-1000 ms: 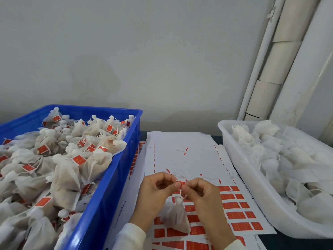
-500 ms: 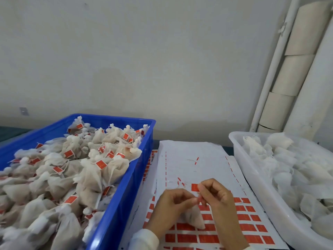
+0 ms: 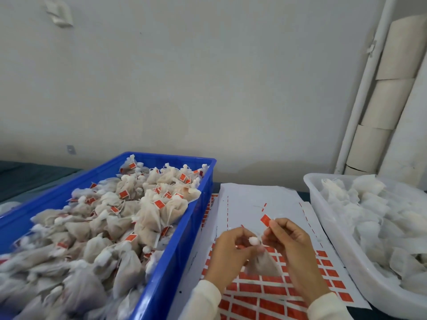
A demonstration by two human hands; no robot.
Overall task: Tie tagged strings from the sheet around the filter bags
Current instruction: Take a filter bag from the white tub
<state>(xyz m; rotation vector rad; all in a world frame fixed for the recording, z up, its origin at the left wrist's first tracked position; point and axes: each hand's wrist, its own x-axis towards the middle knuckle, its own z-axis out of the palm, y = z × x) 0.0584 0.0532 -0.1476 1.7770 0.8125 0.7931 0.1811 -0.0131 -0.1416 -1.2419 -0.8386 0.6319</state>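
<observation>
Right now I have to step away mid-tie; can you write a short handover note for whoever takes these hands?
Left hand: pinching the gathered neck of a filter bag held over the tag sheet.
Right hand: pinching a string with its red tag sticking up.
Blue crate, left: piled with tied, tagged bags.
White tub, right: untied bags.
Done: many bags tied.
Left: whether this knot is closed cannot be told; finish it, put the bag in the blue crate, then go on with the tub.

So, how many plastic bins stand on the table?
2: the blue bin at the left, full of tied bags, and the white bin at the right, with untied bags.
</observation>
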